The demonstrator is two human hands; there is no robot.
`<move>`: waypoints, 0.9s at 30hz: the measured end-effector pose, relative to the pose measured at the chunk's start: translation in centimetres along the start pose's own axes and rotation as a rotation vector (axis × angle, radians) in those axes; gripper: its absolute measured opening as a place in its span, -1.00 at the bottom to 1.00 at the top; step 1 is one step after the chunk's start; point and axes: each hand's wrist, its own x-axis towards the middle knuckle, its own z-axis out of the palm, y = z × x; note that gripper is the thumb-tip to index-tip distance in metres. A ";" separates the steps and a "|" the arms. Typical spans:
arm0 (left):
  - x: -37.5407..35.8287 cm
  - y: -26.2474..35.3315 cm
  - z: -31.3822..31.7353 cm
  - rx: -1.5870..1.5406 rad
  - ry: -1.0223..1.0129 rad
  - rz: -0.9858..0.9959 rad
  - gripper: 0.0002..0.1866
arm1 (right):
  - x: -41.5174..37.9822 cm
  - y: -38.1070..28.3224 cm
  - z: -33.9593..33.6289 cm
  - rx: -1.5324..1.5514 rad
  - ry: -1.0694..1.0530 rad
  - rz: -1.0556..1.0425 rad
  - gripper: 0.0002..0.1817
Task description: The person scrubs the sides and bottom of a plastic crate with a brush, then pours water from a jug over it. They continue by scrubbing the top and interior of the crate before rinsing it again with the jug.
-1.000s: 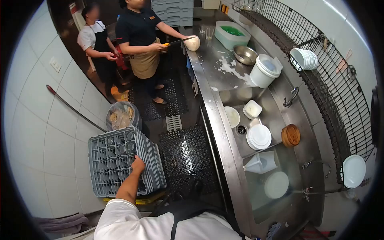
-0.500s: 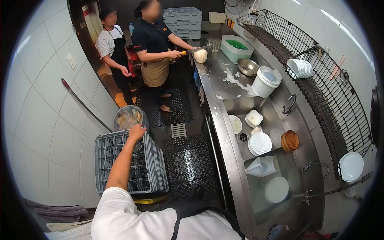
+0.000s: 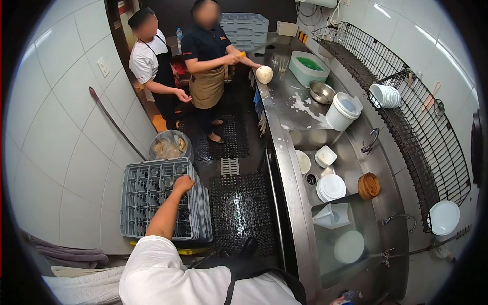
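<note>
One bare arm in a white sleeve reaches forward, and I take its hand as my left hand (image 3: 183,184). Its fingers are curled over the right part of a grey glass rack (image 3: 131,203), which tops a stack on the floor. Whether the fingers hold a glass is too small to make out. Upturned glasses (image 3: 155,173) stand in some of the rack's compartments. Just behind the stack is a clear bin (image 3: 170,147) with waste in it. My right hand does not show in the view.
A steel counter (image 3: 277,112) with sinks runs along the right, holding white containers (image 3: 331,188) and a wooden bowl (image 3: 368,185). At its far end one person (image 3: 208,61) holds a knife by a pale round item (image 3: 264,74). Another person (image 3: 152,66) stands beside them.
My left hand has moved back from the rack's far edge, nearer to me. The co-worker's knife has lifted off the round item, and the other person's hand has moved. The view has shifted slightly.
</note>
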 end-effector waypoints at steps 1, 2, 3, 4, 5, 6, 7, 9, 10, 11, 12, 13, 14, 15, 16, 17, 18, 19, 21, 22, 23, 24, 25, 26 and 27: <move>-0.8 -0.4 0.7 -0.002 -0.019 -0.025 -0.56 | -0.4 -5.0 3.4 0.085 -0.056 0.071 -0.49; -1.6 -0.4 1.1 -0.004 -0.038 -0.050 -0.56 | -0.9 -10.0 6.8 0.165 -0.106 0.146 -0.51; -2.4 -0.5 1.5 -0.006 -0.055 -0.075 -0.56 | -1.2 -12.3 8.4 0.169 -0.258 0.179 -0.51; -3.1 -0.9 2.3 -0.004 -0.004 -0.090 -0.55 | -1.4 -14.4 9.8 0.174 -0.410 0.211 -0.51; -3.4 -1.4 2.8 -0.016 -0.017 -0.103 -0.55 | -1.8 -16.2 11.2 0.177 -0.564 0.243 -0.51; -3.7 -2.0 3.2 -0.027 -0.029 -0.117 -0.55 | -2.2 -17.7 12.6 0.363 -0.637 0.551 -0.48; -3.8 -2.5 3.4 -0.039 -0.041 -0.131 -0.55 | -2.0 -17.2 15.3 0.848 -0.548 1.262 -0.39; -4.0 -3.5 3.4 -0.063 -0.030 -0.158 -0.54 | -3.1 -20.1 18.1 0.771 -0.676 1.253 -0.51; -4.0 -3.8 3.0 -0.072 -0.028 -0.174 -0.54 | -3.4 -19.9 18.9 0.780 -0.742 1.245 -0.51; -3.9 -4.2 2.7 -0.083 -0.026 -0.191 -0.54 | -3.9 -19.3 20.0 0.788 -0.809 1.235 -0.52; -4.0 -4.5 2.4 -0.110 0.038 -0.213 -0.58 | -4.4 -19.0 20.9 0.761 -0.841 1.231 -0.53; -3.9 -4.8 2.4 -0.131 0.079 -0.231 -0.59 | -4.7 -22.2 21.8 0.792 -0.877 1.197 -0.54; -3.8 -5.2 2.4 -0.151 0.121 -0.254 -0.60 | -5.2 -22.2 22.8 0.769 -0.897 1.204 -0.57; -3.8 -5.9 2.6 -0.170 0.164 -0.279 -0.61 | -6.0 -22.0 23.9 0.745 -0.921 1.213 -0.59; -3.9 -6.4 3.0 -0.182 0.214 -0.311 -0.62 | -6.8 -22.8 25.1 0.714 -0.925 1.212 -0.58; -4.2 -6.8 3.5 -0.187 0.212 -0.327 -0.62 | -7.6 -23.5 26.3 0.725 -0.974 1.190 -0.57; -4.6 -6.4 3.8 -0.194 0.210 -0.340 -0.62 | -8.6 -23.7 27.7 0.756 -1.016 1.211 -0.53; -4.7 -6.3 4.2 -0.202 0.209 -0.352 -0.62 | -9.5 -24.3 29.0 0.788 -1.057 1.230 -0.49; -6.4 -5.1 4.3 -0.224 0.117 -0.300 -0.59 | -11.3 -26.0 31.1 0.813 -1.141 1.265 -0.46; -7.0 -4.3 4.6 -0.207 0.102 -0.282 -0.58 | -12.3 -26.4 32.0 0.821 -1.175 1.279 -0.46; -7.5 -4.3 5.2 -0.188 0.085 -0.264 -0.57 | -13.5 -26.7 32.9 0.804 -1.172 1.311 -0.50; -7.4 -4.9 6.6 -0.160 0.071 -0.224 -0.56 | -14.6 -26.5 33.6 0.804 -1.191 1.309 -0.54; -7.5 -4.8 7.3 -0.132 0.055 -0.183 -0.55 | -15.4 -27.7 34.1 0.805 -1.209 1.306 -0.58; -8.0 -4.6 8.4 -0.147 0.088 -0.201 -0.57 | -16.1 -28.9 34.2 0.771 -1.184 1.312 -0.65; -8.7 -4.3 8.9 -0.127 0.119 -0.191 -0.57 | -16.7 -29.6 34.6 0.803 -1.251 1.315 -0.68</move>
